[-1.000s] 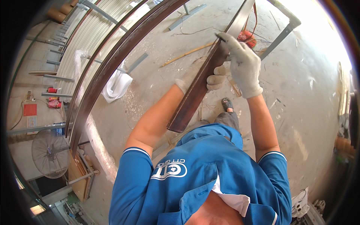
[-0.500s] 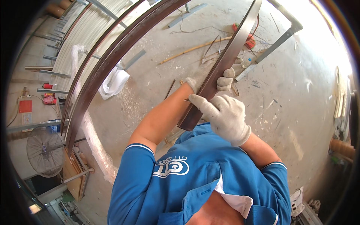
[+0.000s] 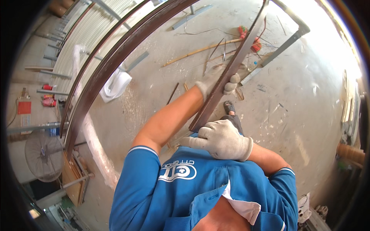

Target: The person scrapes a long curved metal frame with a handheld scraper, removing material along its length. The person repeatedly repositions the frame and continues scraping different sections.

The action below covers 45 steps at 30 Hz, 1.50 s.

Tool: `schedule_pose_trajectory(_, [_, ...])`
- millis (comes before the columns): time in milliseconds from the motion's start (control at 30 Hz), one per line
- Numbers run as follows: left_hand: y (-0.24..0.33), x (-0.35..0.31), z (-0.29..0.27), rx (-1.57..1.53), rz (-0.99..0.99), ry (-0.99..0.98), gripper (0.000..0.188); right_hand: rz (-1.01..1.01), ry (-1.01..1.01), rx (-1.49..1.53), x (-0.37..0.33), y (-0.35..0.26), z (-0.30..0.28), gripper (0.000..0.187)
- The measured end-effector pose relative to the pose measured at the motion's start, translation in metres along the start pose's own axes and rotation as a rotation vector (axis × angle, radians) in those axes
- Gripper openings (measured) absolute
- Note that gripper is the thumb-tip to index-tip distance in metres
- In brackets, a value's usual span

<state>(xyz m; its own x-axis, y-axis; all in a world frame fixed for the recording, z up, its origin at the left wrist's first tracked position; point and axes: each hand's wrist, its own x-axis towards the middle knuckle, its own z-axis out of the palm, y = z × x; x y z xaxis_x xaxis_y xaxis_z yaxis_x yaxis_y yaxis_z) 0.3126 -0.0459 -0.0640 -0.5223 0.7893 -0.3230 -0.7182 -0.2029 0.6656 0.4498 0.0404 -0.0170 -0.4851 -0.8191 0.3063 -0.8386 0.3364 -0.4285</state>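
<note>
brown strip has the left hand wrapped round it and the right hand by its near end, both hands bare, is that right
Not quite: the hands are not bare. The head view shows the left hand, wrapped round the brown strip, and the right hand, by its near end, both in pale gloves.

Racked pale strips (image 3: 73,57), a caged fan (image 3: 43,151) and a scrap-littered floor (image 3: 275,127) around us marked the place as a workshop.
</note>
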Motion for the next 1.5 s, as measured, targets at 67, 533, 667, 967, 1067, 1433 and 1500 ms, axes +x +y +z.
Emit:
schedule_pose_trajectory(67, [0.000,-0.003,-0.004,-0.004,-0.022,0.043,0.064,0.226,0.424,0.113,-0.015,0.015,-0.005,0.043])
schedule_pose_trajectory(533, [-0.018,-0.069,-0.019,0.361,-0.029,0.309,0.057,0.788,0.995,0.814,-0.079,0.095,-0.001,0.022])
schedule_pose_trajectory(667, [-0.008,-0.050,-0.001,0.230,0.033,0.292,0.052,0.872,0.915,0.807,-0.065,0.080,0.009,0.024])
schedule_pose_trajectory(967, [0.018,-0.007,0.032,0.524,0.177,0.302,0.025,0.943,0.917,1.013,-0.076,0.028,0.026,0.017])
schedule_pose_trajectory(1067, [-0.004,0.005,0.032,0.685,0.406,0.154,0.029,0.854,0.944,1.035,-0.085,0.016,0.032,0.022])
schedule_pose_trajectory(1433, [-0.032,0.033,0.030,0.728,0.330,0.219,0.029,0.925,0.704,1.218,-0.111,-0.030,0.049,0.016])
schedule_pose_trajectory(1500, [-0.033,0.038,0.024,0.723,0.317,0.194,0.035,0.973,0.624,1.324,-0.114,-0.039,0.053,0.018])
